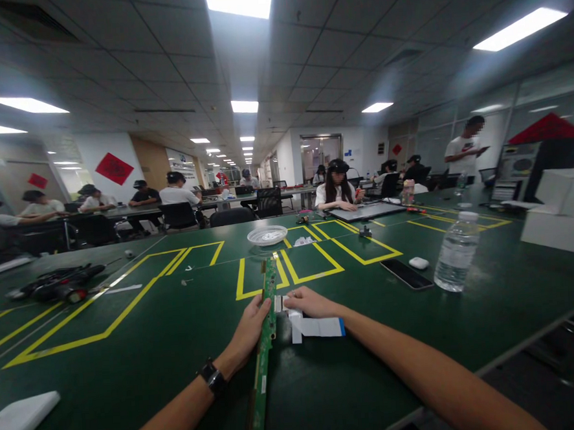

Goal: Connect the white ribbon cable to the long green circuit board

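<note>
A long, narrow green circuit board [263, 365] runs from the near edge of the view up to the middle, above the green table. My left hand [248, 324] grips it around its middle, thumb on top. Beside the board's right edge, my right hand [312, 302] pinches a white flat ribbon cable [318, 327]. The cable is folded, and one free end with a blue tip points right. Its other end meets the board's edge; whether it is plugged in I cannot tell.
Right of my hands are a black phone [406, 274], a white earbud case [418, 263] and a water bottle [457, 253]. Ahead stands a white plastic basket [267, 235]. Black tools [60, 283] lie left. A person [336, 189] sits across the green table [181, 390].
</note>
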`<action>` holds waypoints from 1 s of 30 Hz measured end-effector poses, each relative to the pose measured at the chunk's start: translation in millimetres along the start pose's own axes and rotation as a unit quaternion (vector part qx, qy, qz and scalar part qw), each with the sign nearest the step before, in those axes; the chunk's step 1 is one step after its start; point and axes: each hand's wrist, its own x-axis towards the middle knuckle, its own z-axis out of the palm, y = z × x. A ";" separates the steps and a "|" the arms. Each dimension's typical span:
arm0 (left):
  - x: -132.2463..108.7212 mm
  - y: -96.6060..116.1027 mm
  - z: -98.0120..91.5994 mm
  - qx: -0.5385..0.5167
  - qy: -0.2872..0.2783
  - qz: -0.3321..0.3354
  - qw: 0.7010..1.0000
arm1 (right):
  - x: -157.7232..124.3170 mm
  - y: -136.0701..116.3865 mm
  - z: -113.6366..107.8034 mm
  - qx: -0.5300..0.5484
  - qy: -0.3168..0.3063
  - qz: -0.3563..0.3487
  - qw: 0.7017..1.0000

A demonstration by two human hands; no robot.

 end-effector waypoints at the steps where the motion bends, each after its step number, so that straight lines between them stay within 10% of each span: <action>1: -0.9 0.8 0.1 0.012 -0.005 0.007 1.000 | -0.2 0.7 -0.4 0.005 -0.005 -0.005 1.000; 30: -5.3 2.5 -1.5 0.046 0.002 0.013 0.999 | 4.0 9.2 19.8 0.054 0.086 -0.029 0.994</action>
